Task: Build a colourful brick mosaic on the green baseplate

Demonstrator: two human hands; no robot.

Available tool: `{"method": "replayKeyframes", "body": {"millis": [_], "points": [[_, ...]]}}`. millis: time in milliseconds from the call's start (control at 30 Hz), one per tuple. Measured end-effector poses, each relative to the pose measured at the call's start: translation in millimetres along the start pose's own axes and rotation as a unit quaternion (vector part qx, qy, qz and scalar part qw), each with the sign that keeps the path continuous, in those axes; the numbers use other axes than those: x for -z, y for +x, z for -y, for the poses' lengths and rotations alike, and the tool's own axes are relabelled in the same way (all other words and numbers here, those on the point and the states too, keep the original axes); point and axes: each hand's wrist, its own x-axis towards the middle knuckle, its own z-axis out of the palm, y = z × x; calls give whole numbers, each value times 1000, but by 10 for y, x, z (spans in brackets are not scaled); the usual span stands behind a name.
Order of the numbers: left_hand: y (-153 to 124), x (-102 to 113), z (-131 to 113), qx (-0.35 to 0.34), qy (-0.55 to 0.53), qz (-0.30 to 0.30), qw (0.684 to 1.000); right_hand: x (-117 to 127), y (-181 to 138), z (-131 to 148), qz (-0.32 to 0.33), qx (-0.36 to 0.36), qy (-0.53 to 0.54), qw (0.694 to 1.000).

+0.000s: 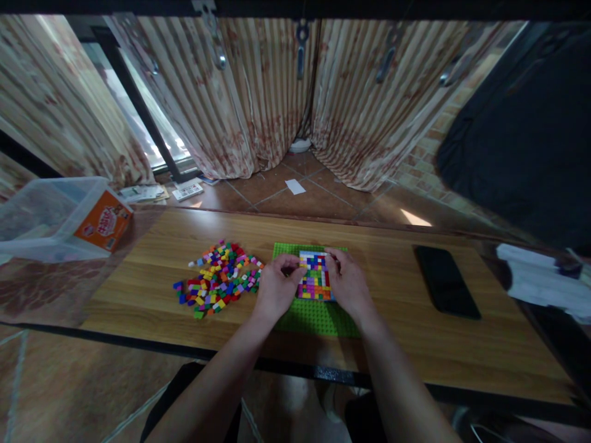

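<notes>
A green baseplate [318,315] lies on the wooden table [397,344], with a patch of small coloured bricks [314,277] built on its upper part. My left hand [276,287] rests on the plate's left side, fingers curled and pinched at the patch's left edge. My right hand [347,284] sits on the right side, fingers bent onto the patch's upper right corner. Whether either pinch holds a brick is hidden. A loose pile of small coloured bricks [218,278] lies just left of my left hand.
A black phone [446,282] lies flat on the table to the right. White cloth or paper [540,280] sits at the far right edge. A clear plastic box [55,218] with an orange label stands at the left. Curtains hang behind, above a tiled floor.
</notes>
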Motion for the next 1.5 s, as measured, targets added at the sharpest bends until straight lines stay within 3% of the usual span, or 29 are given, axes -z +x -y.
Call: {"method": "replayKeyframes", "body": {"millis": [367,633,1033,1500], "points": [[93,-20,-26,53,-57,0,997,-29,-15,11,-13,7,-15,1000],[140,-27,61,54,-82,14,995,-27,-30,0,-6,10,-17,1000],[130,110,78,37,-39,59,997,91,28,-73,-28,-71,59,995],[108,9,-23,37,33,21,999,72,14,-183,15,-50,41,998]]}}
